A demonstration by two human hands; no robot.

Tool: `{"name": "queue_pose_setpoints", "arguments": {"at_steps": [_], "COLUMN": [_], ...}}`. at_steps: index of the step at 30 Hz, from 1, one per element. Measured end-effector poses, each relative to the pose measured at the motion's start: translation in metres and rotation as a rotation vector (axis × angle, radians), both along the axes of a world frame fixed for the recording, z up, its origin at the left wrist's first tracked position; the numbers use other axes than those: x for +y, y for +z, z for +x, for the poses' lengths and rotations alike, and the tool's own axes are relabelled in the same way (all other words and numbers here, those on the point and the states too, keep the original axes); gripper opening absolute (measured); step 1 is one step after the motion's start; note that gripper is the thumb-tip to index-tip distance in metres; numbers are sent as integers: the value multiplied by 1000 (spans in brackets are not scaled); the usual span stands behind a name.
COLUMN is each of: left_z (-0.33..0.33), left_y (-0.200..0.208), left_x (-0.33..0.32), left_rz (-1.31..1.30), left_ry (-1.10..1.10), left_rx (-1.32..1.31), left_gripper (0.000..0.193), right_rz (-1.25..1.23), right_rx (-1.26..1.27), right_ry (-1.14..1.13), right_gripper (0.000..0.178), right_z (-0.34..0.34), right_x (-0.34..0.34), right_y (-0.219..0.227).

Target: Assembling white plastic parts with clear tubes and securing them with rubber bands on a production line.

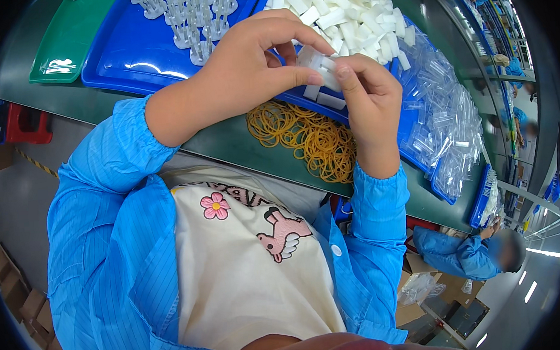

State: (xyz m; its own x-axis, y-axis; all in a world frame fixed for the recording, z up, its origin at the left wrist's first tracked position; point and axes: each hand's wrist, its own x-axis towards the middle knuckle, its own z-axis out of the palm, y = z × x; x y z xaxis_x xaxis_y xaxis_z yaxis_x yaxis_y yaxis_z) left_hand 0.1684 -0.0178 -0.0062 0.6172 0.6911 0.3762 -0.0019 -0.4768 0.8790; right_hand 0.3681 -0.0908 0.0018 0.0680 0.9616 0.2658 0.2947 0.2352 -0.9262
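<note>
A whitish workpiece (319,69), its parts uncountable, was held over the near edge of the middle blue tray (336,113), heaped with white blocks (351,22). It was pinched between thumb and fingers by the left hand (249,62) and right hand (375,97), barely parted. 2 blocks were left nearest. Clear pieces (442,119) were piled right; pegged pieces (191,18) were grouped in 1 far-left blue tray (114,54).
</note>
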Motion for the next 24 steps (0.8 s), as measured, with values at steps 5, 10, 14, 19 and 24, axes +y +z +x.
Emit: {"name": "queue_pose_setpoints", "arguments": {"at_steps": [5,10,14,19,24], "left_z": [1,0,-1,-1,0], "left_y": [-1,-2,-1,0,-3], "left_x": [2,3,2,2,2], "left_rz": [-19,-24,-53,-22,-47], "left_ry": [31,73,67,72,63], "left_rx": [-39,-52,-49,-24,-75], "left_gripper": [29,28,28,27,26], "right_rz": [82,180,200,197,226], "right_rx": [-174,-274,-374,-327,-457], "right_ry": [4,-5,10,15,50], "right_gripper": [13,23,23,19,17], "right_z": [4,0,7,6,2], "right_x": [6,6,10,9,8], "right_y": [-1,6,1,0,8]}}
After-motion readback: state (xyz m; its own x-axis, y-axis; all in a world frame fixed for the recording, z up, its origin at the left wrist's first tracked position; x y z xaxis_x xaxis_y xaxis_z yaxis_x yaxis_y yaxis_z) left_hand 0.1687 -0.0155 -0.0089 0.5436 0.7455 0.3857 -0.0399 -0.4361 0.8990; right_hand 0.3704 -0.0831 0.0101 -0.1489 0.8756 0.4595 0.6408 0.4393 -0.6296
